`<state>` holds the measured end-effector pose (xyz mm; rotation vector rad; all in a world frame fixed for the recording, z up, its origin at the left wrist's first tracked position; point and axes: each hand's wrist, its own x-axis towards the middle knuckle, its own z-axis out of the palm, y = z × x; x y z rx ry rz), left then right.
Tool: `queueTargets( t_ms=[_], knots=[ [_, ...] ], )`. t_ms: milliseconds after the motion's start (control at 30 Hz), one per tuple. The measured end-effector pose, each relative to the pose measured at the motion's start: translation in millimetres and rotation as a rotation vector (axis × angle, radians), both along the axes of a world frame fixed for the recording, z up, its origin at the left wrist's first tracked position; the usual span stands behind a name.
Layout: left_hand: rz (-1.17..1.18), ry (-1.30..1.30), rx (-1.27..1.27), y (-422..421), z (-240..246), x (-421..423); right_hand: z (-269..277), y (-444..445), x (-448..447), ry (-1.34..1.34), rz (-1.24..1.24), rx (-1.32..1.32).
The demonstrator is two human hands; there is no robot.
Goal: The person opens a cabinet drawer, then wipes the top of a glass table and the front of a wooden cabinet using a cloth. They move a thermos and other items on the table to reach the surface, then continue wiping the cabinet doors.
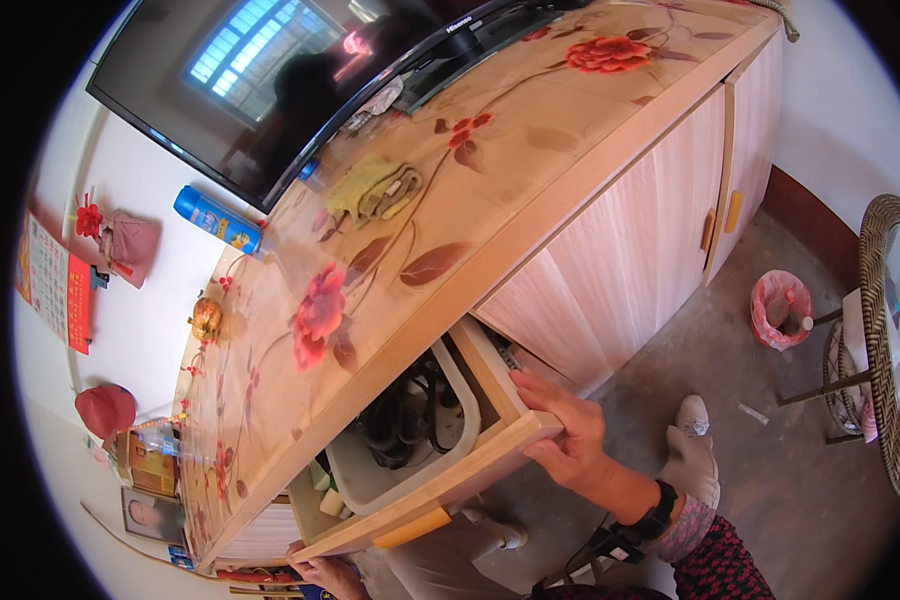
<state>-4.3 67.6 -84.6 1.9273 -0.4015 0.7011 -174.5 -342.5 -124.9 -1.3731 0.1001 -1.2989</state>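
Note:
A wooden drawer (529, 429) stands pulled out from under the cabinet top. My right hand (570, 439) grips the right corner of its front, thumb on the outer face and fingers over the side. At the opposite corner my left hand (326, 574) has its fingers on the drawer's left end; part of it is cut off by the picture's lower edge. Inside sits a pale plastic bin (461, 442) holding coiled black cables (401, 420), partly hidden under the cabinet top. Small light-coloured items (331, 501) lie left of the bin. A yellow handle (412, 527) is on the drawer front.
On the floral cabinet top (495, 187) are a Hisense television (217, 90), a folded green cloth (375, 187), a blue spray can (217, 220) and a small gourd-shaped ornament (205, 319). A lined waste bin (781, 309) and a woven-rim glass table (889, 345) stand right.

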Motion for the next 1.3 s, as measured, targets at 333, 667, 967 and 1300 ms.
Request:
queueTargets(
  t_ms=[333,667,967,1300],
  knots=[
    [0.006,-0.082,0.215,2,8,-3,0,4,-1,0.034,-0.007,0.017],
    [-0.091,-0.032,0.040,6,1,-1,-1,3,1,-0.003,-0.032,0.004],
    [-0.093,0.039,0.046,0,15,-4,2,6,4,-0.024,-0.060,0.032],
    [-0.098,0.012,0.063,-4,15,-6,7,0,1,0.008,-0.072,0.007]
  ],
)
